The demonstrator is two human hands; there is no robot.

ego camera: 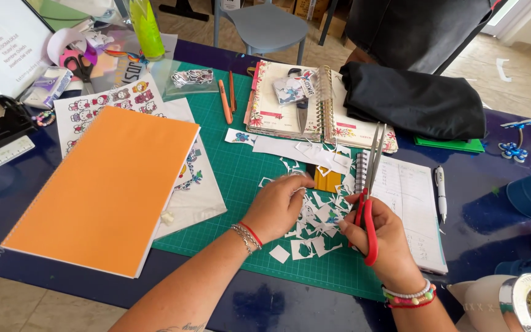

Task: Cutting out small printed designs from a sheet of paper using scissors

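Your left hand (276, 206) curls knuckles-up over the white paper scraps (314, 224) on the green cutting mat (241, 172), and its fingers hide whatever small piece they pinch; you cannot tell what it is. Your right hand (379, 237) is closed around the red-handled scissors (369, 184), palm turned inward, blades pointing away from you and nearly together, crossing a spiral notepad (410, 206). The scraps also partly cover a yellow strip (327, 179). An orange notebook (102, 184) lies on the bench to your left.
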